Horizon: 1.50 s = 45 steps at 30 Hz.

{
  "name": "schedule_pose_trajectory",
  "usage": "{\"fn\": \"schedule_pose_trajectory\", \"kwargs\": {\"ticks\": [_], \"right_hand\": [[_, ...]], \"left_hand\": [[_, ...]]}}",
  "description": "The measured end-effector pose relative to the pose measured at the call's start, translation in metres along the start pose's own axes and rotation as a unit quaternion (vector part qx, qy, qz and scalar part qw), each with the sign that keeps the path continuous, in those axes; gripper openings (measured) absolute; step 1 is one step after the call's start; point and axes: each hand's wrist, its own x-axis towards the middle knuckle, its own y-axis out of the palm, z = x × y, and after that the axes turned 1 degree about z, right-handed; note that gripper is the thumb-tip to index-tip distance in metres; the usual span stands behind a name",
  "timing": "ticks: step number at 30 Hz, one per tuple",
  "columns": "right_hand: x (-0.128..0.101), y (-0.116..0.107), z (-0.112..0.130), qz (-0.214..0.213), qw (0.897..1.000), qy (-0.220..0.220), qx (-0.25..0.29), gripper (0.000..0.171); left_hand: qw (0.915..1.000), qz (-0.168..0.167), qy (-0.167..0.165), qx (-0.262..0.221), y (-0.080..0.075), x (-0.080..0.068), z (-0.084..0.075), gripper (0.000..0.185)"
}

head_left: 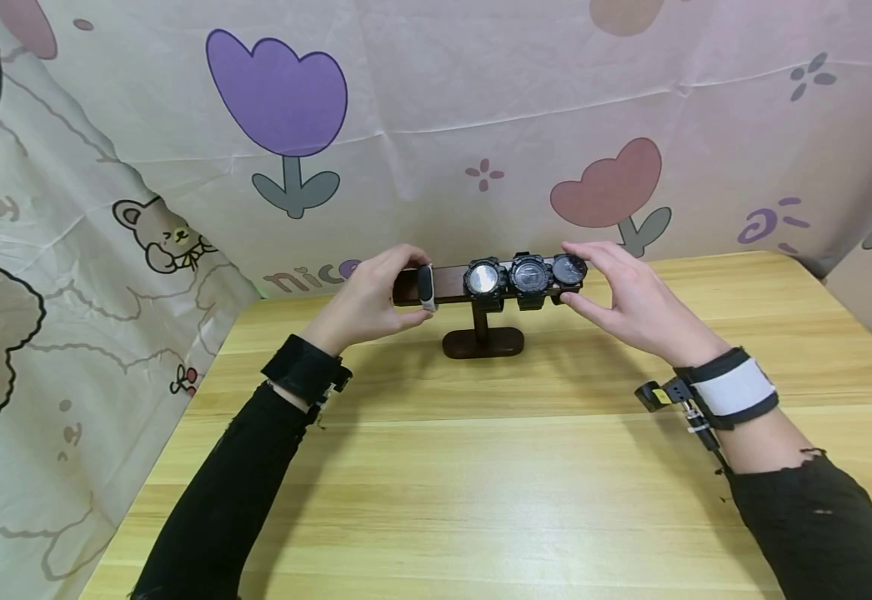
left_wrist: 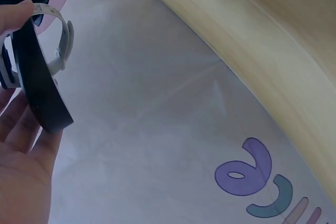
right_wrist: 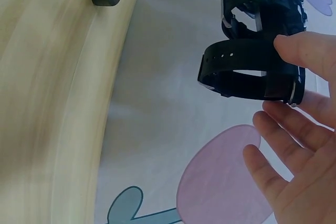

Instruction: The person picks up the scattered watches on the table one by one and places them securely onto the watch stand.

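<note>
A dark brown wooden watch stand (head_left: 483,342) is upright on the table, its bar carrying several watches. At the bar's left part, my left hand (head_left: 368,298) pinches a slim wristwatch (head_left: 426,287) with a dark face and a pale strap. The left wrist view shows that pale strap (left_wrist: 68,43) looped around the bar (left_wrist: 39,82), with the thumb against it. My right hand (head_left: 638,304) holds the rightmost black watch (head_left: 568,269) between thumb and fingers; its closed black strap (right_wrist: 239,53) hangs below the bar. Two more black watches, one round-faced (head_left: 484,279) and another (head_left: 529,276), sit beside it.
The stand is on a light wooden table (head_left: 518,475), close to its back edge. Behind rises a pale cloth (head_left: 421,167) printed with flowers, and more printed cloth (head_left: 91,350) hangs on the left. Both wrists wear straps with small cameras.
</note>
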Motion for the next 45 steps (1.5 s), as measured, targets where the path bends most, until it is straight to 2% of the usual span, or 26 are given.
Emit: {"fn": "schedule_pose_trajectory", "kwargs": {"ticks": [19,29,45], "right_hand": [[-0.001,0.002,-0.003,-0.011,1.0,-0.009,0.003,0.064],[-0.002,0.002,-0.003,-0.01,1.0,-0.01,0.006,0.064],[0.0,0.003,-0.004,-0.008,1.0,-0.009,0.01,0.063]], "left_hand": [[0.9992,0.006,0.039,0.0,0.008,0.016,-0.006,0.062],[0.9991,0.017,0.039,0.002,0.013,0.021,-0.009,0.062],[0.9992,0.017,0.033,0.013,0.018,0.023,-0.012,0.061]]}}
